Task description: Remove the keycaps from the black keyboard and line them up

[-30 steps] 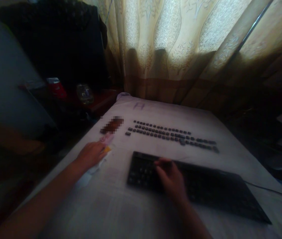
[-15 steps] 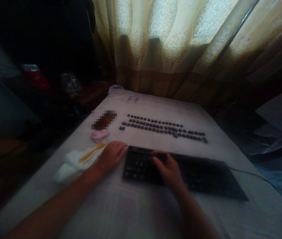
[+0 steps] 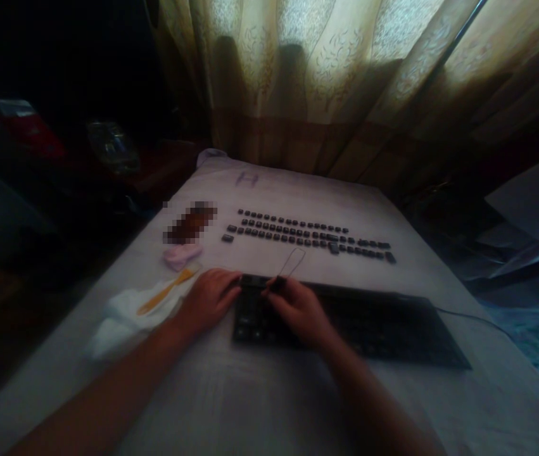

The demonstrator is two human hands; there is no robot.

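Note:
A black keyboard (image 3: 383, 329) lies at a slant on the cloth-covered table, with a darker patch of keys seen dimly at its left end. My left hand (image 3: 209, 301) grips its upper left corner, thumb and fingers closed at the edge. Over the keyboard's upper left part, my right hand (image 3: 300, 310) is closed in a pinch. From its fingers a thin wire keycap puller (image 3: 294, 258) points away, its loop above the cloth. A small black piece (image 3: 276, 284) shows at the fingertips; whether it is a keycap or a handle I cannot tell.
Loose keycaps (image 3: 292, 232) lie in rows beyond the keyboard. On the left are a yellow-handled brush (image 3: 167, 293), a white cloth (image 3: 121, 316), a pink cloth (image 3: 181, 255) and a pixelated brown item (image 3: 190, 223). A cable (image 3: 473, 321) runs off right.
My right hand has moved left along the keyboard, and the wire loop now shows beyond its fingers. My left hand stays at the corner. The whole view has shifted slightly.

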